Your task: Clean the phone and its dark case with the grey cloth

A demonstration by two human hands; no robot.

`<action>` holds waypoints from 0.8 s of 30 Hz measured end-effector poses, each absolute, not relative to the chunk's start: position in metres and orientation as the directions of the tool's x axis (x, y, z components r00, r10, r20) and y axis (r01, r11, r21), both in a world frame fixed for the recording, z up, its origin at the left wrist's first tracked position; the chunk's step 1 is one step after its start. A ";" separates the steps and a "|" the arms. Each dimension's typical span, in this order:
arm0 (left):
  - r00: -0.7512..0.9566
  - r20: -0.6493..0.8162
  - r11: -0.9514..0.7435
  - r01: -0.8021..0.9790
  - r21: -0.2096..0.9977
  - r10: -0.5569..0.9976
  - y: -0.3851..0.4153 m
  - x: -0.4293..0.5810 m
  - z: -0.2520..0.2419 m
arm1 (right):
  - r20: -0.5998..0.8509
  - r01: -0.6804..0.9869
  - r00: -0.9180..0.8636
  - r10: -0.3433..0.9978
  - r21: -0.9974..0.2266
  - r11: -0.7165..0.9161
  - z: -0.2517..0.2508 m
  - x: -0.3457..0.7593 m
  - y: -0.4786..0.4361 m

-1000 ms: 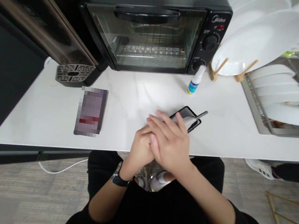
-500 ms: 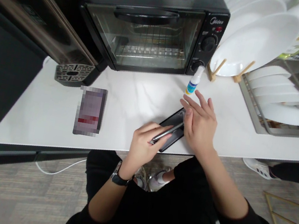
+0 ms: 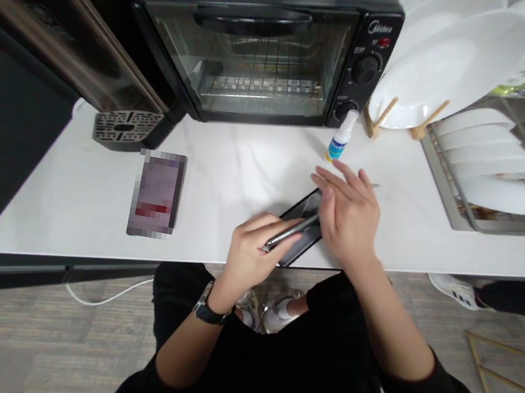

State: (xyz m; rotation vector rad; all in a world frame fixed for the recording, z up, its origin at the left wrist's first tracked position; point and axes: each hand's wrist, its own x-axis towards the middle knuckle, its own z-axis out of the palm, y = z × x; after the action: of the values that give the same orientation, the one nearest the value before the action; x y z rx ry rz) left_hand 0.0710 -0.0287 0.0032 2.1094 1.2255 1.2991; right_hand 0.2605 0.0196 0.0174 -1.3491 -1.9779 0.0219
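My left hand [image 3: 256,246] is wrapped round a slim, silver-edged phone [image 3: 284,236], held tilted almost edge-on. My right hand [image 3: 350,219] lies across the phone's far end, fingers stretched out and thumb along its edge, hiding that end. Beneath both hands a flat, dark, phone-sized rectangle [image 3: 301,247] rests on the white counter [image 3: 222,196]; I cannot tell whether it is a phone or a case. A small pale tip [image 3: 375,186] shows beyond my right hand, too little of it to name. Just past my right fingertips stands a small white spray bottle [image 3: 340,139] with a blue-and-yellow label.
A black toaster oven [image 3: 267,55] stands at the back, beside a drinks machine with a drip tray [image 3: 125,128]. Another dark, pixelated device [image 3: 157,195] lies left. White plates [image 3: 452,67] stand in wooden racks; bowls [image 3: 496,194] sit in the sink [image 3: 462,218]. Someone's shoe [image 3: 456,290] shows right.
My right hand has shifted slightly left, and a small pale tip now shows beyond it. My left hand keeps its hold on the phone. The view has moved slightly.
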 end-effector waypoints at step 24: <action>0.195 0.492 -0.524 0.435 0.732 0.849 -0.027 0.073 0.010 | 0.563 0.825 -0.173 0.808 -0.365 0.431 0.022 0.265 0.020</action>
State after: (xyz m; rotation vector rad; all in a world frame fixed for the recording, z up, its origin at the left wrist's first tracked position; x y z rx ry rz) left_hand 0.0734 -0.0274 0.0096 2.0436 1.1977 1.2786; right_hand 0.2651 0.0201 0.0220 -1.3749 -1.9752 -0.0308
